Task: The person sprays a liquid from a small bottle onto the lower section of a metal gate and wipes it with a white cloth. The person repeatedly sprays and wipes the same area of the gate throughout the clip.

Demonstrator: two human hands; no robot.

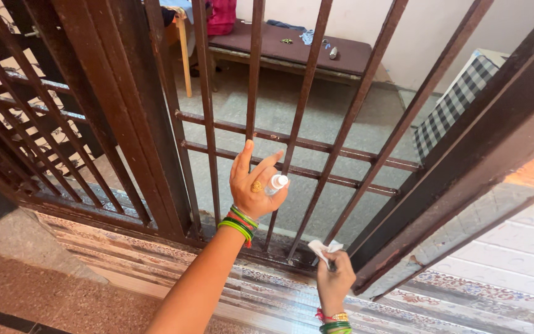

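Note:
My left hand is raised in front of a brown metal grille gate. It grips a small clear spray bottle, its white top facing the bars, with the fingers partly spread. A ring and green and red bangles show on that hand and wrist. Lower down, my right hand holds a crumpled white cloth close to the foot of a vertical bar. Bangles circle that wrist as well.
A thick gate frame slants across the right. Beyond the bars lie a grey floor, a low bed with a dark mattress and a checked cushion. A patterned tile threshold runs beneath the gate.

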